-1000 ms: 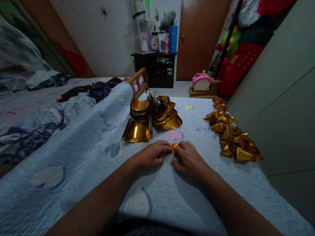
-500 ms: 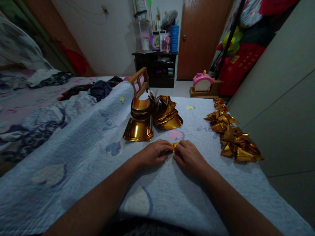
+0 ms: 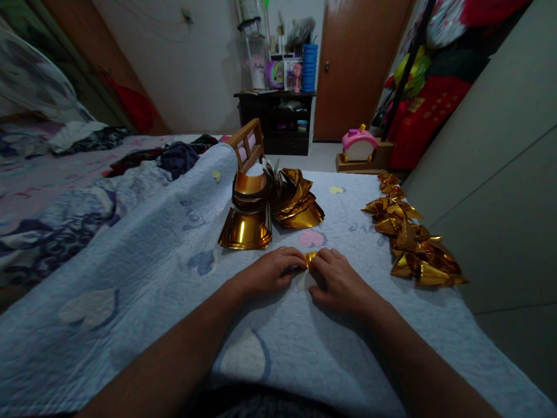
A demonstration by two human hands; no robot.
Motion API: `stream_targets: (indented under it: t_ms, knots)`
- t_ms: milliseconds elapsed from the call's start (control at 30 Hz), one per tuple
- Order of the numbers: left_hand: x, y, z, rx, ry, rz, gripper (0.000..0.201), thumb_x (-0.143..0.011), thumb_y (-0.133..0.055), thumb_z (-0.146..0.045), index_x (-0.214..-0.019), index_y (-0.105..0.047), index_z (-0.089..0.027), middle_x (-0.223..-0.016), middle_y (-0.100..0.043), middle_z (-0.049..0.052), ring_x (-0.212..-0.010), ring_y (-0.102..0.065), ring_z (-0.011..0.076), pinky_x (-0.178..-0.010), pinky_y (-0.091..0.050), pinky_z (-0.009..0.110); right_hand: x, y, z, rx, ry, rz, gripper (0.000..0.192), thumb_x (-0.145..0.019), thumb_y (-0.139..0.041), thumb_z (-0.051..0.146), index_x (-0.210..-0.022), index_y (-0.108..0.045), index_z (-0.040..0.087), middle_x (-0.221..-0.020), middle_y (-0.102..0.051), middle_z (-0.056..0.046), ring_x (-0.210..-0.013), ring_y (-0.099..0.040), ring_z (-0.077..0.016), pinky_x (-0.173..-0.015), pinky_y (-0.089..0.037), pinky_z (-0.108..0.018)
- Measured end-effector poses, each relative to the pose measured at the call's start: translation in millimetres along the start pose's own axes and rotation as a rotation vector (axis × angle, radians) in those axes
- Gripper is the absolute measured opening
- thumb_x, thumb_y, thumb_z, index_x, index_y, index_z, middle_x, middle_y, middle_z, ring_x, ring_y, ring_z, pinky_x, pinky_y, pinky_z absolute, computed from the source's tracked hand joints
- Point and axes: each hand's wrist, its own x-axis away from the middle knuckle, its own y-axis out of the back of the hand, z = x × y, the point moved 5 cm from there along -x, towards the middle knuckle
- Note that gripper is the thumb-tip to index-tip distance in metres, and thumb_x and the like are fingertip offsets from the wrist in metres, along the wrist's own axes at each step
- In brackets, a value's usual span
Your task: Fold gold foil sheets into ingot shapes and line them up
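Observation:
A small piece of gold foil paper [image 3: 309, 259] lies between my two hands on the blue quilted sheet; a pale part of it shows below the gold. My left hand [image 3: 278, 270] grips its left side with the fingers curled in. On the other side my right hand [image 3: 337, 278] has its fingers closed on the paper, covering much of it. Beyond my hands sits a stack of gold foil sheets [image 3: 246, 229], with more fanned gold sheets [image 3: 300, 203] leaning beside it. At the right, a row of folded gold paper pieces [image 3: 402, 235] runs along the sheet.
The quilted sheet [image 3: 174, 325] rises in a ridge on the left, past which clothes [image 3: 178, 158] lie. A small wooden chair [image 3: 247, 142] stands behind the gold sheets. A pink toy [image 3: 359, 144] and a dark cabinet [image 3: 274, 125] are farther back; a pale panel [image 3: 491, 191] borders the right.
My right thumb has shifted slightly down and away from the left hand, and more of the paper's pale part shows. Both hands otherwise stay in place.

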Motion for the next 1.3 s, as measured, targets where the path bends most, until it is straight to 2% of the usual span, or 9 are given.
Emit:
stream_targets:
  t_ms: [367, 533, 667, 800, 900, 1033, 1300]
  knots:
    - [0, 1.0, -1, 0.038, 0.029, 0.006, 0.044, -0.076, -0.057, 0.001, -0.114, -0.067, -0.019, -0.118, -0.067, 0.008, -0.115, -0.061, 0.0205, -0.104, -0.048, 0.038, -1, 6, 3, -0.004, 0.053, -0.031, 0.014, -0.084, -0.063, 0.018, -0.098, -0.064, 0.017, -0.100, -0.063, -0.009, -0.094, -0.052, -0.0235, -0.084, -0.041, -0.037]
    - [-2, 0.4, -1, 0.053, 0.042, -0.039, 0.025, -0.082, -0.058, -0.004, -0.098, -0.069, -0.018, -0.109, -0.071, 0.007, -0.106, -0.065, 0.0201, -0.099, -0.050, 0.036, -1, 8, 4, -0.016, 0.054, -0.023, 0.011, -0.083, -0.062, 0.018, -0.094, -0.063, 0.017, -0.097, -0.062, -0.008, -0.091, -0.052, -0.0221, -0.082, -0.041, -0.035]
    - [-1, -0.5, 0, 0.061, 0.037, -0.056, 0.019, -0.084, -0.059, -0.005, -0.094, -0.069, -0.018, -0.109, -0.072, 0.007, -0.107, -0.065, 0.0197, -0.099, -0.049, 0.036, -1, 7, 6, -0.007, 0.064, -0.032, 0.024, -0.080, -0.071, 0.029, -0.100, -0.064, 0.017, -0.099, -0.062, -0.008, -0.093, -0.052, -0.0234, -0.084, -0.041, -0.037]
    - [0, -0.5, 0, 0.045, 0.036, -0.036, 0.018, -0.082, -0.061, -0.006, -0.094, -0.068, -0.018, -0.112, -0.070, 0.007, -0.109, -0.064, 0.0207, -0.099, -0.048, 0.036, 0, 0, 6, 0.028, 0.037, -0.038, 0.027, -0.082, -0.073, 0.038, -0.100, -0.066, 0.019, -0.102, -0.062, -0.008, -0.093, -0.051, -0.0242, -0.082, -0.039, -0.037]
    - [0, 0.4, -2, 0.041, 0.048, -0.014, 0.023, -0.078, -0.063, -0.004, -0.096, -0.066, -0.018, -0.110, -0.069, 0.007, -0.108, -0.062, 0.0208, -0.098, -0.048, 0.035, 0, -3, 7, 0.057, 0.018, -0.051, 0.021, -0.086, -0.071, 0.035, -0.101, -0.067, 0.020, -0.102, -0.062, -0.009, -0.093, -0.051, -0.0244, -0.081, -0.037, -0.037]
    - [1, 1.7, -1, 0.016, 0.127, -0.017, 0.031, -0.076, -0.067, -0.006, -0.105, -0.064, -0.017, -0.102, -0.068, 0.005, -0.097, -0.062, 0.0200, -0.088, -0.049, 0.033, 1, -3, 9, 0.068, -0.006, -0.060, 0.018, -0.088, -0.067, 0.026, -0.105, -0.069, 0.020, -0.102, -0.062, -0.009, -0.095, -0.051, -0.0242, -0.080, -0.035, -0.036]
    - [-1, 1.6, -4, 0.017, 0.150, -0.008, 0.023, -0.083, -0.067, -0.012, -0.104, -0.068, -0.019, -0.095, -0.070, 0.004, -0.091, -0.062, 0.0193, -0.084, -0.048, 0.032, -2, -4, 6, -0.044, -0.099, -0.051, 0.012, -0.092, -0.065, 0.028, -0.099, -0.072, 0.022, -0.099, -0.064, -0.007, -0.093, -0.052, -0.0221, -0.080, -0.034, -0.035]
